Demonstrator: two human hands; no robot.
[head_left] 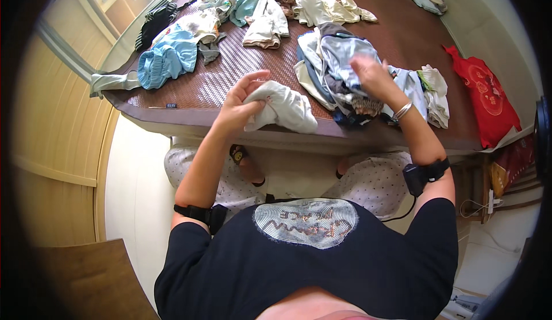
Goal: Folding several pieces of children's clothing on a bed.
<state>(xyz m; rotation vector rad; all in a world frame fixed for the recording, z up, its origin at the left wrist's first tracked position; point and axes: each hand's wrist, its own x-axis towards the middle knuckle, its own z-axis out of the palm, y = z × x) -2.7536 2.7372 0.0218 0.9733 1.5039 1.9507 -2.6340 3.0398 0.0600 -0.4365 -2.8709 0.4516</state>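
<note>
My left hand [242,100] is closed on a small white garment [284,108], thumb in front and fingers behind. The cloth hangs bunched at the near edge of the bed. My right hand [376,78], with a silver bangle at its wrist, is over a heaped pile of clothes [345,56] in grey, light blue and white. Motion smears its fingers, so any grip on the cloth is unclear. Right of that pile lie a pale blue garment [409,87] and a white one with a green edge [438,93].
A brown woven mat [213,93] covers the bed. Light blue shorts [167,61], a black striped garment [156,24] and cream clothes [328,8] are spread farther back. A red bag [486,99] lies at the right edge. A wooden board [95,277] is at lower left.
</note>
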